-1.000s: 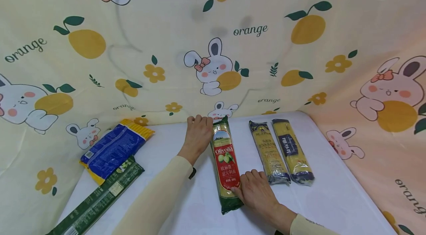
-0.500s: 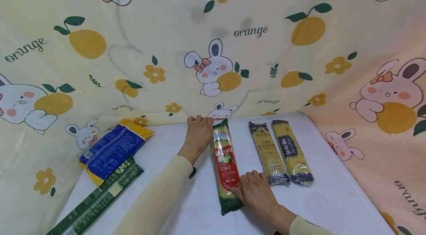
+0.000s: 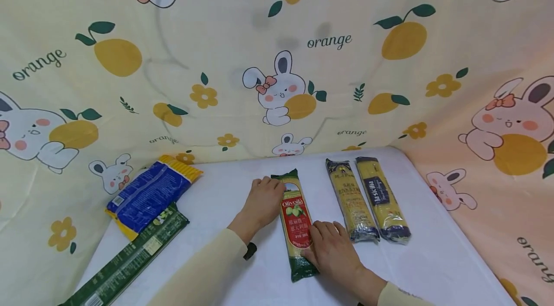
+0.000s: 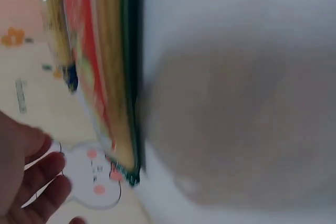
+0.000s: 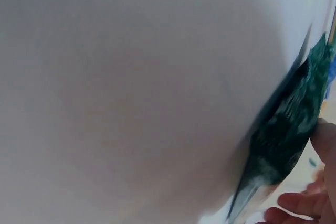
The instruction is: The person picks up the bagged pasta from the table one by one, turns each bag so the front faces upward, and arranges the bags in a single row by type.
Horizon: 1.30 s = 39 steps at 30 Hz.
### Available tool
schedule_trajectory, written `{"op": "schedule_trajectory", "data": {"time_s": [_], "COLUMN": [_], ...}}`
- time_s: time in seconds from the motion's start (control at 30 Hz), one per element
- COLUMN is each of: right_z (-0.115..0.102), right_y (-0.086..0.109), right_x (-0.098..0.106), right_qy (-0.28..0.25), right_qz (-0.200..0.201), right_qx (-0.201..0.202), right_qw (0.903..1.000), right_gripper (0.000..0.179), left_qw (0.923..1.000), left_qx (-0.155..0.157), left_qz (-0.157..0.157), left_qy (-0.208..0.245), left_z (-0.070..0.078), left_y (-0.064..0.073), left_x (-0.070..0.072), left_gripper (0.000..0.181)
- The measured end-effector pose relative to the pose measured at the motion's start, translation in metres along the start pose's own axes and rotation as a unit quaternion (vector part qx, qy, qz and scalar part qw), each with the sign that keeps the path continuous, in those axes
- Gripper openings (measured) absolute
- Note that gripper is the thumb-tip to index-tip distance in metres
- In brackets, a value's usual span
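Note:
In the head view, a packet of spaghetti point(image 3: 297, 219) with green ends and a red Olivoila label lies on the white table. My left hand point(image 3: 265, 202) is beside its upper left edge. The left wrist view shows those fingers point(image 4: 44, 174) loosely bent, with a gap to the packet. Down by the near end, my right hand point(image 3: 335, 250) holds the packet's right edge, thumb across the top. From the right wrist, the thumb point(image 5: 323, 142) touches the green end point(image 5: 294, 121); the other fingers are partly cut off.
Two yellow pasta packets point(image 3: 352, 200) point(image 3: 383, 200) lie side by side to the right. At the left, a blue and yellow packet point(image 3: 151, 195) overlaps a long dark green packet point(image 3: 130, 258). A patterned cloth point(image 3: 216, 56) rises behind the table point(image 3: 433, 267).
My left hand has come off the far end of the spaghetti packet and moved nearer. That end now sits lower in the view. The right hand has stayed at the near end.

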State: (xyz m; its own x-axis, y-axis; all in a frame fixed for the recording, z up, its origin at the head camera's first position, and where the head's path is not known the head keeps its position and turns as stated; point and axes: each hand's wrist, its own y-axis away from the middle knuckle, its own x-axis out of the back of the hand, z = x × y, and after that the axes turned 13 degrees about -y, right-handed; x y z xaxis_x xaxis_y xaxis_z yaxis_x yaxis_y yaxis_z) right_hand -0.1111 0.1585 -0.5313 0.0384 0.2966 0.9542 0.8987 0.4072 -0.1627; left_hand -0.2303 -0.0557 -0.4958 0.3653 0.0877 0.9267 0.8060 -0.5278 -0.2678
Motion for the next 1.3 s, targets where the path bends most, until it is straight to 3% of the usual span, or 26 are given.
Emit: {"op": "schedule_trajectory", "data": {"time_s": [0.13,0.27,0.4,0.53,0.73,0.97,1.3], "right_z": [-0.01,-0.012,-0.01,-0.007,0.0,0.017,0.045], "right_y": [0.001,0.001,0.002,0.001,-0.005,-0.01,-0.016], "right_x": [-0.002,-0.003,-0.004,-0.004,-0.003,0.003,0.012], "right_qy": [-0.013,-0.029,-0.031,-0.03,-0.024,-0.013,0.015], "right_qz": [-0.04,-0.064,-0.075,-0.076,-0.083,-0.088,-0.082], "right_qx": [0.014,0.013,0.001,0.001,-0.006,-0.028,-0.023], "right_qw": [0.999,0.9975,0.9967,0.9966,0.9962,0.9956,0.9963], "right_gripper": [0.073,0.072,0.072,0.072,0.073,0.074,0.072], "left_qw": [0.9975,0.9881,0.9755,0.9715,0.9724,0.9702,0.9687], "left_qx": [-0.035,-0.065,-0.092,-0.109,-0.117,-0.132,-0.145], "left_qz": [-0.054,-0.121,-0.177,-0.191,-0.186,-0.189,-0.186], "left_qy": [0.031,0.069,0.092,0.088,0.078,0.074,0.077], "left_z": [0.014,0.022,0.024,0.026,0.029,0.036,0.047], "left_y": [0.028,0.051,0.066,0.069,0.061,0.034,0.002], "left_x": [-0.007,-0.01,-0.011,-0.011,-0.016,-0.017,-0.023], "left_gripper": [0.032,0.058,0.08,0.089,0.09,0.088,0.086]}}
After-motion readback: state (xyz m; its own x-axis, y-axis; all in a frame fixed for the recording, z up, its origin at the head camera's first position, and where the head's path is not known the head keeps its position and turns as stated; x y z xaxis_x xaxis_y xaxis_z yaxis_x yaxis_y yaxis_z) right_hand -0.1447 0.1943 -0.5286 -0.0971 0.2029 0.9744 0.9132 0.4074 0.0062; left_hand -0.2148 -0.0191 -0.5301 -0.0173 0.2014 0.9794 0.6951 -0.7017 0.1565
